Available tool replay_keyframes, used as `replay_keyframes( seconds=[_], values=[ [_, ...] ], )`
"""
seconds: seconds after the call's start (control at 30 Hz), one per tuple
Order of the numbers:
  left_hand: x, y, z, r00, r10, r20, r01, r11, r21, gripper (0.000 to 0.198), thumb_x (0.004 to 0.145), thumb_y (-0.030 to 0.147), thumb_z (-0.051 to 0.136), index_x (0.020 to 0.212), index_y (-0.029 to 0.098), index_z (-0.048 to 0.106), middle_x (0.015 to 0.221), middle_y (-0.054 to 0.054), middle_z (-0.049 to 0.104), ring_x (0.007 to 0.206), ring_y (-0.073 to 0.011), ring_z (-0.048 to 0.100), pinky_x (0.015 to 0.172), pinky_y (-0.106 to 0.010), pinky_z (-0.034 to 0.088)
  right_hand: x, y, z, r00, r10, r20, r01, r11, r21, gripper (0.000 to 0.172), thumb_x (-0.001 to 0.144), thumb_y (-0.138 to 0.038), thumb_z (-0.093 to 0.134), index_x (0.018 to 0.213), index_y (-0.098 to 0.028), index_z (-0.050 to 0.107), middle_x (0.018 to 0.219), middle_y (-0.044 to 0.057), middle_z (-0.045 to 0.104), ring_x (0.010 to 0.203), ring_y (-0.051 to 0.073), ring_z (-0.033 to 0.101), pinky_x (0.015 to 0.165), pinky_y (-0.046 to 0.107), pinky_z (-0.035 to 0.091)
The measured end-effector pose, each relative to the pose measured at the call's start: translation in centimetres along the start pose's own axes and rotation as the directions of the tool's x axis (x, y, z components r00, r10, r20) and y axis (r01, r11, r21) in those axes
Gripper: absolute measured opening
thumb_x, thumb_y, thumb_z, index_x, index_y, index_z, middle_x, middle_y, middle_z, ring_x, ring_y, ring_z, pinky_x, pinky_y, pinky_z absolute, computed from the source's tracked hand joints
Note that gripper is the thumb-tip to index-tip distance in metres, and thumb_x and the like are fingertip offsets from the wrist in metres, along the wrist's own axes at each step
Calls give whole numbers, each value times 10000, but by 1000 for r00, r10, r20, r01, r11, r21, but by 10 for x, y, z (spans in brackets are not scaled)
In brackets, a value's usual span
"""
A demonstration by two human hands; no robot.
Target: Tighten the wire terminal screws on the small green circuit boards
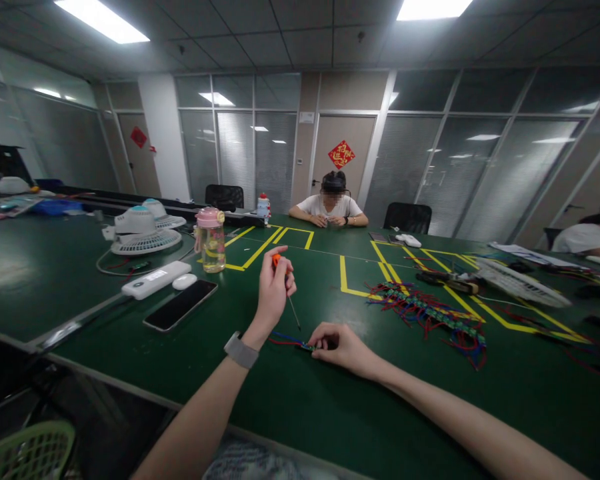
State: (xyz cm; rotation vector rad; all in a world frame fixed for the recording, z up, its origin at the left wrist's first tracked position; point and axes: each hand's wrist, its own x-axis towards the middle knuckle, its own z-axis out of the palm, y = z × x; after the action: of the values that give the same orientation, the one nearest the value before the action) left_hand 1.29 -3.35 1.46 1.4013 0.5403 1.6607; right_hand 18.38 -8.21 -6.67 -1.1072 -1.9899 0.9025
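Observation:
My left hand point(274, 293) is wrapped round a screwdriver point(295, 313) with an orange handle, its thin shaft slanting down to the right. The tip hangs close to a small circuit board point(307, 347); I cannot tell whether the two touch. Thumb and fingertips of my right hand point(345, 347) pinch the right end of that board against the green table, covering part of it. Red and blue wires point(283, 339) trail leftward from the board. To the right of my right hand lies a long row of similar wired circuit boards point(425, 308).
Left of my hands are a black phone point(181, 305), a white power strip point(157, 279), a white earbud case point(185, 282), a pink-lidded bottle point(211, 243) and white fans point(147, 237). Yellow tape point(355, 291) marks the table. A person point(330, 203) sits opposite. A white fan-like part point(523, 283) lies right.

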Motion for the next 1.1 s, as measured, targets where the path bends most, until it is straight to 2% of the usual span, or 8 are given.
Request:
replay_keyframes(
  seconds=[0.07, 0.13, 0.3, 0.4, 0.67, 1.1],
  values=[
    [-2, -4, 7, 993, -88, 73, 101, 978, -184, 240, 878, 411, 433, 1049, 243, 417, 755, 41, 418, 458, -33, 354, 384, -147, 291, 3, 1, -2, 997, 32, 63, -35, 998, 48, 164, 673, -226, 696, 823, -161, 682, 735, -1, 608, 596, 98, 508, 548, 214, 412],
    [-6, -7, 13, 978, -134, 160, 171, 955, -244, 218, 867, 414, 459, 973, 227, 428, 705, 51, 396, 461, -37, 357, 388, -146, 295, 7, 1, -4, 992, 60, 113, -70, 994, 83, 184, 662, -228, 705, 825, -149, 673, 670, -19, 584, 572, 92, 491, 519, 202, 385],
    [-18, -6, 25, 955, -117, 271, 175, 965, -197, 224, 870, 424, 460, 934, 213, 424, 673, 57, 379, 457, -29, 334, 385, -130, 239, 11, -3, -6, 986, 92, 141, -106, 990, 96, 205, 643, -250, 721, 799, -131, 663, 608, -32, 559, 548, 84, 478, 506, 195, 362],
    [-23, -3, 27, 943, -112, 313, 164, 976, -145, 226, 874, 424, 454, 940, 209, 425, 680, 56, 370, 472, -29, 323, 393, -129, 229, 12, -6, -6, 975, 147, 165, -169, 977, 130, 250, 612, -276, 744, 785, -121, 652, 586, -34, 556, 524, 82, 475, 488, 193, 350],
    [-25, -3, 28, 910, -138, 392, 212, 965, -153, 191, 893, 394, 433, 944, 210, 417, 674, 59, 352, 482, -31, 301, 399, -138, 217, 16, -9, -7, 954, 231, 190, -262, 952, 156, 273, 562, -275, 761, 742, -112, 636, 578, -30, 563, 519, 81, 476, 464, 188, 331],
    [-26, -8, 27, 908, -135, 397, 205, 968, -141, 176, 892, 384, 436, 941, 216, 427, 676, 60, 359, 480, -31, 310, 400, -140, 225, 17, 2, -7, 962, 189, 197, -221, 962, 158, 275, 587, -288, 759, 759, -118, 629, 594, -28, 566, 524, 83, 475, 463, 192, 332]
  ],
)
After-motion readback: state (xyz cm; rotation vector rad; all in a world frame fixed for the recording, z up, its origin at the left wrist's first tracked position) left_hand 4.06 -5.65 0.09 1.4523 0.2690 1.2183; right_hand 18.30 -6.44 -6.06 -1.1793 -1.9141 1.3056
